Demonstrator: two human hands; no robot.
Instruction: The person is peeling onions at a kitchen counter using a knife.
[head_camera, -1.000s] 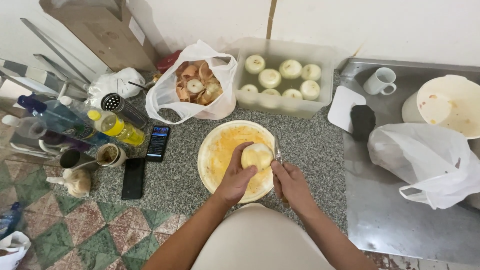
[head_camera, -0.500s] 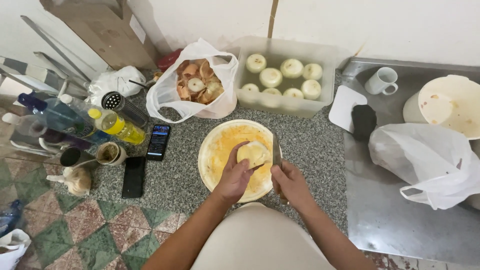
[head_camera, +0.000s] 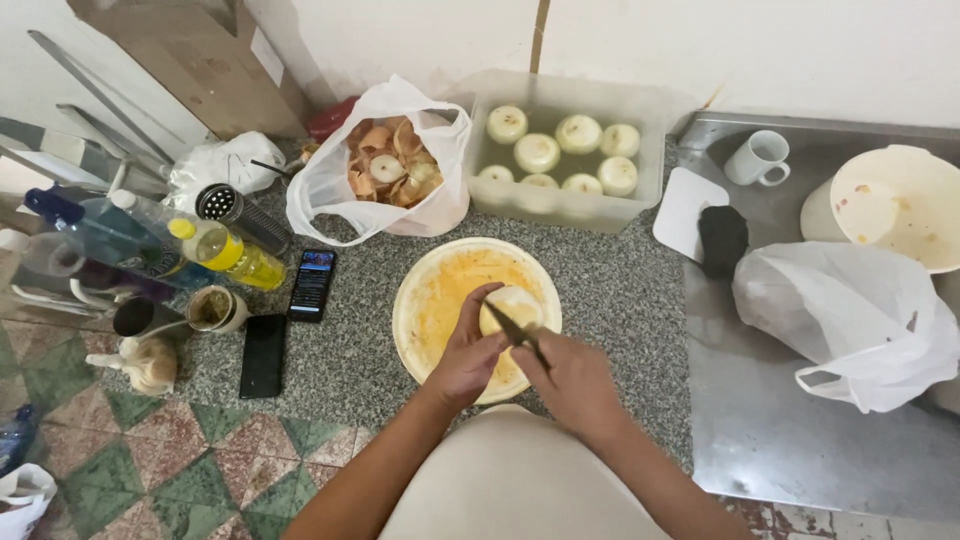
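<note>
On the worktop's far left a bag (head_camera: 385, 165) holds onion skins. At the near middle, the left hand (head_camera: 466, 352) grips a peeled onion (head_camera: 512, 308) on the round cutting board (head_camera: 430, 300); the right hand (head_camera: 570, 378) clasps a knife (head_camera: 515, 328) across it, uncut. Peeled onions (head_camera: 565, 150) soak far right.

Two bare forearms, entered from the bottom edge of the head view. Left hand (head_camera: 468, 352) and right hand (head_camera: 570, 378) uncovered: no gloves, no rings, no watch or bracelet seen at either wrist. No sleeve reached the visible part of either arm. Pale beige garment, plain and unpatterned, filled the lower middle between both arms
</note>
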